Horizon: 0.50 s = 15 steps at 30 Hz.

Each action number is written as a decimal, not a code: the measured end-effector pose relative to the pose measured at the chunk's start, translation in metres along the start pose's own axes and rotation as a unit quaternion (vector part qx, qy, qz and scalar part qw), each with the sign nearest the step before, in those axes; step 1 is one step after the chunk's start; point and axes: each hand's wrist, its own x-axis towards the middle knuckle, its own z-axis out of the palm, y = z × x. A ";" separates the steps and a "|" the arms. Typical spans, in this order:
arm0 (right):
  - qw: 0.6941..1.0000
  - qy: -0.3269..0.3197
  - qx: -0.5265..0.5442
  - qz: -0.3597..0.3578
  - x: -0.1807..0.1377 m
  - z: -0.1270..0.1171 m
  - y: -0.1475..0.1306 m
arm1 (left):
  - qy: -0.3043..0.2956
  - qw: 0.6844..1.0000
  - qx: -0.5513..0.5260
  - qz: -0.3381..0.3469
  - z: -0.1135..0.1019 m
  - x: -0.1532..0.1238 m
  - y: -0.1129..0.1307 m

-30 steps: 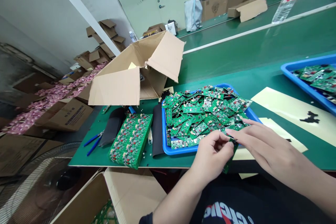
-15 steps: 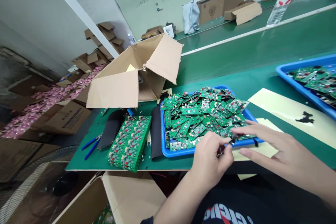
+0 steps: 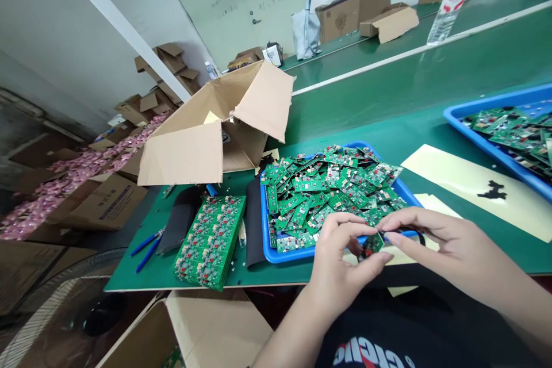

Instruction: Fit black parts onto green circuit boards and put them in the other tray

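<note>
My left hand (image 3: 340,261) is closed around a small green circuit board (image 3: 373,245), tilted up in front of the blue tray's near edge. Thumb and fingers of my right hand (image 3: 435,236) pinch a thin black strip (image 3: 416,233) by the board's right edge. The strip curves out beneath the fingers, and its far part is partly hidden. Right behind both hands lies the blue tray (image 3: 293,254), heaped with loose green circuit boards (image 3: 310,184). Pale yellow backing paper (image 3: 437,204) shows under and behind my right hand.
To the left stand a stack of uncut board panels (image 3: 211,238), blue-handled pliers (image 3: 149,247) and an open carton (image 3: 181,155). Another blue tray (image 3: 495,152) of boards is at far right, near a yellow sheet (image 3: 457,184) with black scraps. A carton (image 3: 215,322) sits below the table edge.
My right hand has come in from the right, and its fingers now meet the board with the strip. The board has turned up in my left hand, showing more of its face.
</note>
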 end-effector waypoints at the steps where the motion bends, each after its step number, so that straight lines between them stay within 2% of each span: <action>1: 1.000 -0.004 -0.002 -0.007 0.000 0.000 0.000 | -0.006 1.000 -0.005 -0.024 0.000 0.000 0.001; 3: 0.999 -0.018 -0.008 -0.027 -0.002 0.000 0.001 | -0.014 0.999 0.003 -0.049 0.000 0.002 0.001; 5: 0.998 -0.027 -0.015 -0.060 -0.003 0.001 0.003 | -0.003 0.999 0.026 -0.034 0.001 0.003 0.002; 8: 0.993 -0.006 -0.023 -0.120 -0.004 0.003 0.004 | 0.045 0.993 0.097 0.049 0.002 0.006 0.001; 11: 0.987 0.017 -0.030 -0.159 -0.005 0.003 0.003 | 0.095 0.972 0.159 0.141 0.001 0.008 0.000; 15: 0.981 0.020 -0.049 -0.187 -0.006 0.003 0.001 | 0.113 0.966 0.147 0.182 0.001 0.008 -0.001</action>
